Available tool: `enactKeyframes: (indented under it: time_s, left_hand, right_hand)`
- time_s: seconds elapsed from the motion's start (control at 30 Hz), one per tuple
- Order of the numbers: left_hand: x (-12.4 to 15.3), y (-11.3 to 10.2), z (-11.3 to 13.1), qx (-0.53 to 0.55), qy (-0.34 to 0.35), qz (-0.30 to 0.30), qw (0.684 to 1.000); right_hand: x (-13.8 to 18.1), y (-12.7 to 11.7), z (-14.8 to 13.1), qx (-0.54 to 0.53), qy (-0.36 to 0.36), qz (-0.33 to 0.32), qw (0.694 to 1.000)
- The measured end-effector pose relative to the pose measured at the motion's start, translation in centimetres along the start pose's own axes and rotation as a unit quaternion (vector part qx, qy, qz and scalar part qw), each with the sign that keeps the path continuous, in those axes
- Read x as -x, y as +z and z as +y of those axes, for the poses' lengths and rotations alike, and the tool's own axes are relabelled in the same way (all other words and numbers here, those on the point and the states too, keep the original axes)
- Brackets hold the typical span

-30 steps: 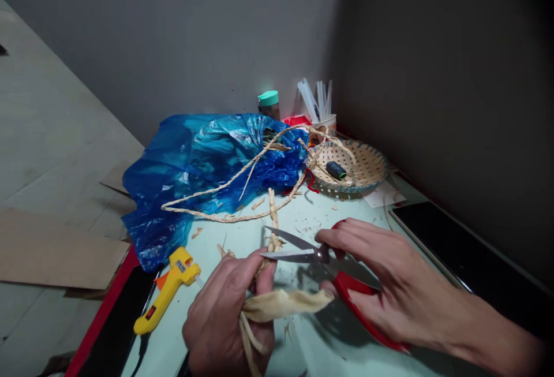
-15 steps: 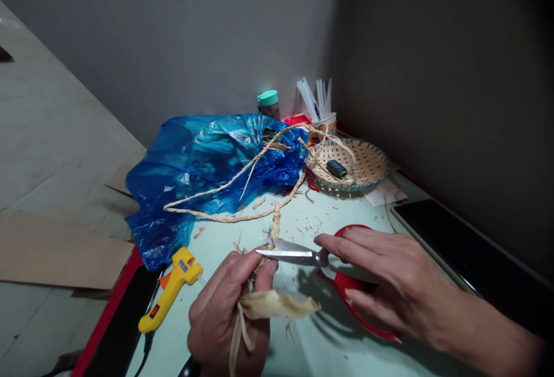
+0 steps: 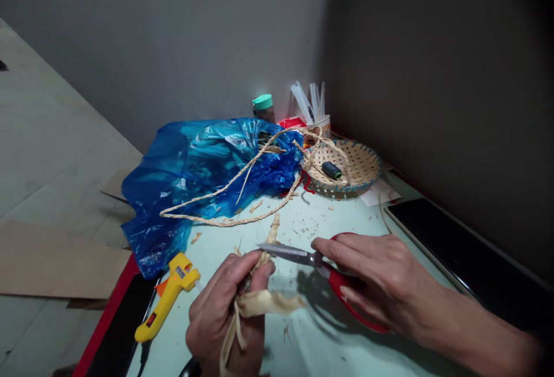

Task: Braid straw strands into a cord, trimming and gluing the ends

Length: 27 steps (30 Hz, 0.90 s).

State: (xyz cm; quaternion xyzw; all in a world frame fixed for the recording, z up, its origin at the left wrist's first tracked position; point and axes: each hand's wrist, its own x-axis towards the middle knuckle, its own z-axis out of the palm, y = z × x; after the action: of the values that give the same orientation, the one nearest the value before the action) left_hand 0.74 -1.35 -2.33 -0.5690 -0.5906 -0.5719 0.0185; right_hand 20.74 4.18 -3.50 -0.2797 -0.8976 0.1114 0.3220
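Observation:
My left hand point(image 3: 229, 313) pinches a bundle of dried, straw-coloured plant fibre point(image 3: 267, 303) between thumb and fingers. A wide flat strip sticks out to the right, and thinner strands hang down. One stubby end points up past the fingertips. Around the red handles of a pair of scissors point(image 3: 298, 254), my right hand point(image 3: 385, 279) is closed. The blades are nearly together and lie across the upright end of the fibre, just above my left thumb. Whether they touch the fibre I cannot tell.
Behind the hands lie a blue plastic bag point(image 3: 208, 163), a braided cord point(image 3: 208, 222) and a woven basket point(image 3: 363, 163) holding a dark thread spool point(image 3: 331, 170). A yellow glue gun point(image 3: 167, 302) rests at left, a black phone-like slab point(image 3: 437, 244) at right. Fibre scraps dot the table.
The scissor blades have closed from slightly apart to nearly together. Both hands stay in almost the same place, while the whole view has shifted slightly.

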Motion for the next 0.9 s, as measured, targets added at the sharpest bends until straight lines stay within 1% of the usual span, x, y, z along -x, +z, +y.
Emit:
enactKeyframes:
  time_s: [0.07, 0.13, 0.17, 0.2, 0.23, 0.3, 0.33, 0.37, 0.4, 0.47, 0.5, 0.57, 0.7, 0.83, 0.9]
  left_hand:
    - [0.2, 0.0, 0.0, 0.013, -0.011, -0.014, 1.0]
    - [0.3, -0.2, 0.0, 0.019, -0.028, -0.023, 0.999]
    - [0.4, -0.2, 0.0, 0.024, -0.039, -0.026, 0.999]
    - [0.6, -0.3, -0.1, 0.03, -0.049, -0.029, 0.998]
    - [0.7, -0.3, -0.2, 0.039, -0.054, -0.032, 0.997]
    - [0.9, -0.3, -0.4, 0.06, -0.049, -0.045, 0.996]
    - [1.0, -0.3, -0.5, 0.068, -0.041, -0.055, 0.995]
    - [1.0, -0.3, -0.6, 0.072, -0.033, -0.065, 0.995]
    - [1.1, -0.2, -0.6, 0.074, -0.025, -0.074, 0.994]
    - [1.2, 0.0, -0.7, 0.078, -0.007, -0.092, 0.993]
    - [1.2, 0.1, -0.7, 0.081, 0.006, -0.101, 0.992]
    - [1.2, 0.3, -0.8, 0.079, 0.036, -0.121, 0.989]
    - [0.9, 0.5, -1.3, 0.038, 0.09, -0.138, 0.986]
    - [0.4, 0.4, -2.4, 0.058, 0.15, -0.149, 0.976]
    - [0.0, 0.3, -2.6, 0.056, 0.153, -0.164, 0.973]
  right_hand:
    - [-0.2, -0.1, 0.0, -0.044, 0.041, 0.023, 0.998]
    - [-0.6, -0.2, 0.1, -0.105, 0.131, 0.062, 0.984]
    - [-0.8, -0.3, 0.2, -0.145, 0.19, 0.08, 0.968]
    - [-1.1, -0.4, 0.3, -0.196, 0.25, 0.095, 0.943]
    - [-1.4, -0.5, 0.4, -0.254, 0.304, 0.105, 0.912]
    - [-1.9, -0.7, 0.5, -0.372, 0.372, 0.123, 0.842]
    - [-2.1, -0.8, 0.6, -0.419, 0.387, 0.135, 0.81]
    - [-2.2, -0.9, 0.6, -0.455, 0.393, 0.143, 0.786]
    - [-2.3, -0.9, 0.6, -0.482, 0.394, 0.149, 0.769]
    - [-2.3, -1.0, 0.6, -0.523, 0.386, 0.141, 0.747]
    - [-2.2, -1.1, 0.7, -0.537, 0.377, 0.134, 0.743]
    - [-2.0, -1.2, 0.8, -0.547, 0.36, 0.132, 0.744]
    - [-1.6, -1.3, 1.0, -0.516, 0.354, 0.145, 0.766]
    - [-1.7, -1.2, 1.0, -0.496, 0.345, 0.143, 0.784]
    - [-1.9, -1.2, 0.9, -0.491, 0.338, 0.14, 0.79]
